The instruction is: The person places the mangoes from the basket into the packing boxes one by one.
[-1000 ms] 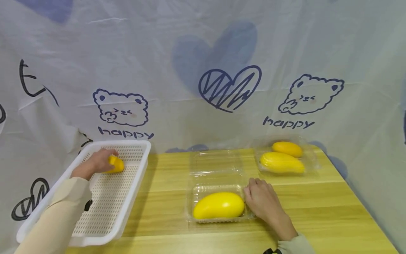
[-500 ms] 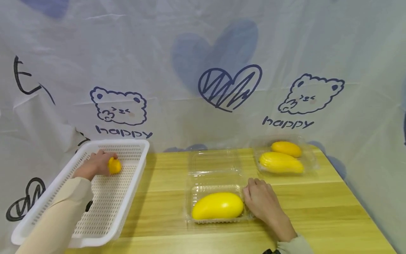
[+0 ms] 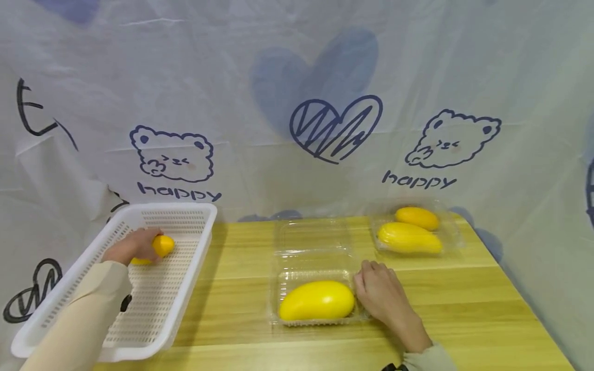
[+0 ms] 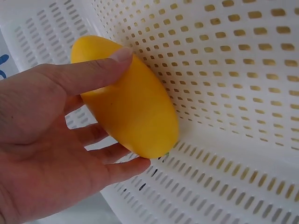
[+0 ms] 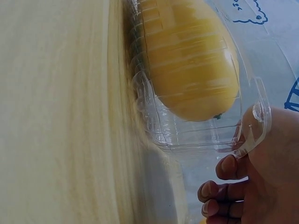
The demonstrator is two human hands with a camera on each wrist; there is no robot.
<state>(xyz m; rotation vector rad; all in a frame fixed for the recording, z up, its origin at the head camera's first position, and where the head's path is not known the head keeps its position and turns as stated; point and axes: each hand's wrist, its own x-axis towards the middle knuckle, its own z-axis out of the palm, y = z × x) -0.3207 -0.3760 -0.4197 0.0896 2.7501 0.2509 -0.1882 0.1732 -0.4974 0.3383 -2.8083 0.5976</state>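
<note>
In the head view, my left hand (image 3: 136,246) reaches into a white perforated basket (image 3: 212,226) and grips an orange-yellow mango (image 3: 164,245). The left wrist view shows my thumb across the top of this mango (image 4: 135,109), with the fingers behind and under it. On the table, an open clear plastic clamshell box (image 3: 290,278) contains a larger yellow mango (image 3: 317,300). At the box's right side, my right hand (image 3: 382,291) pinches its edge between thumb and fingers, as the right wrist view shows at the rim tab (image 5: 259,114).
Farther back on the right stands another clear box (image 3: 457,234) with two yellow mangoes (image 3: 410,238). The wooden table (image 3: 473,304) ends at a hanging white cloth (image 3: 260,180) printed with bears and hearts. The raised lid (image 3: 315,234) of the nearer box leans back.
My left hand has come slightly nearer inside the basket and turned the mango, which now shows on both sides of the fingers. My right hand stays at the box edge.
</note>
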